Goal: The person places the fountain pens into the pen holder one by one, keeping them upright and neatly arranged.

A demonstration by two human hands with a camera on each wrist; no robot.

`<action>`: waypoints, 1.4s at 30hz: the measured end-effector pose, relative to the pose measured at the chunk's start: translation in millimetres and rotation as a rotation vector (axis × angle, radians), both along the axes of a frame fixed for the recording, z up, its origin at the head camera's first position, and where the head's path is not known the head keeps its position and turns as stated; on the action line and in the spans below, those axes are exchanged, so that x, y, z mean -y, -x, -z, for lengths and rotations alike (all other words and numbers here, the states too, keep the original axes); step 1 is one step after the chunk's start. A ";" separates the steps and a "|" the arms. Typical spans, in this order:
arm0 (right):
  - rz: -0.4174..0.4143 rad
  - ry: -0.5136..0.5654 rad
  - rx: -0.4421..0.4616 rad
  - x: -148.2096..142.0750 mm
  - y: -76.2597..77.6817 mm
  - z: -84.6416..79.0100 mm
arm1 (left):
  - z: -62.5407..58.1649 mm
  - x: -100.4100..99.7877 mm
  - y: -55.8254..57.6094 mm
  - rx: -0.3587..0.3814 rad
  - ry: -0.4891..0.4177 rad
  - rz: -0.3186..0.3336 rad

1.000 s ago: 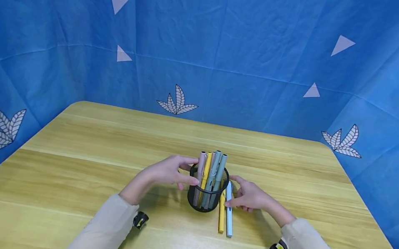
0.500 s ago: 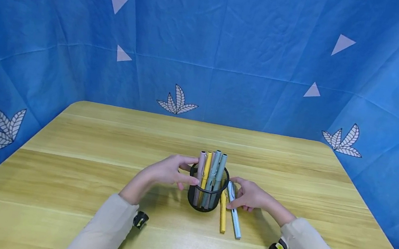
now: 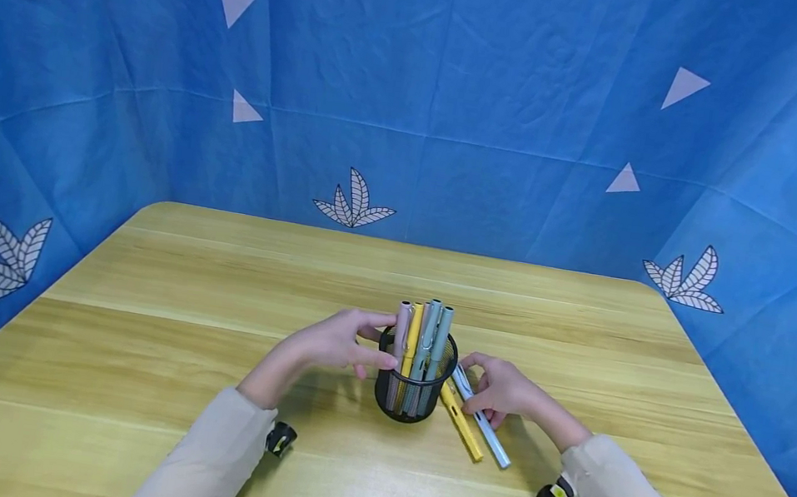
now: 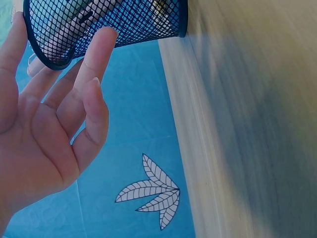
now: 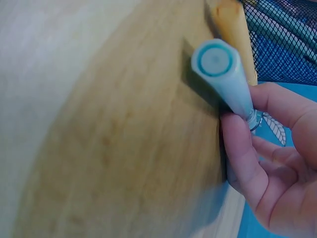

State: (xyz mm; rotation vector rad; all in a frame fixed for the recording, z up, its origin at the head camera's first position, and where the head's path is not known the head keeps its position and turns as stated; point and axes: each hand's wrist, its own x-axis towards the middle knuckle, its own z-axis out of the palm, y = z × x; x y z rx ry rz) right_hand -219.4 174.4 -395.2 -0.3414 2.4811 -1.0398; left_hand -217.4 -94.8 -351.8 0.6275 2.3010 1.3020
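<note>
Blue cloth walls a wooden table (image 3: 203, 357). The left hand (image 3: 333, 345) steadies the mesh cup (image 3: 413, 389), fingers relaxed. Right of the cup, the right hand (image 3: 501, 390) pinches the light blue pen (image 3: 484, 428); its swing could knock the yellow pen (image 3: 463, 427) away.

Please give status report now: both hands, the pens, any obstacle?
Left hand steadies holder, fingers straight. Right hand grips blue pen. Yellow pen lies alongside, against holder.
</note>
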 end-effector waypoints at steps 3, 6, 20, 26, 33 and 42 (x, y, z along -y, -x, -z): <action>0.019 0.018 0.002 -0.1 -0.8 0.0 | -0.1 0.2 -0.1 -0.002 0.000 0.002; 0.044 0.029 0.009 -0.2 -1.3 -0.6 | -0.1 0.3 -0.2 -0.005 0.002 0.004; 0.097 0.083 -0.006 -5.1 -0.3 -0.4 | -0.6 0.5 -0.3 -0.018 0.003 0.015; 0.088 0.121 -0.021 -7.8 -0.2 -3.0 | -0.2 0.9 0.0 -0.024 0.004 0.018; 0.085 0.175 -0.007 -11.0 1.5 -10.8 | 0.2 1.3 -0.2 -0.023 -0.004 0.018; 0.107 0.252 -0.023 -17.8 -0.1 -24.5 | 0.3 0.7 -0.3 -0.015 -0.002 0.011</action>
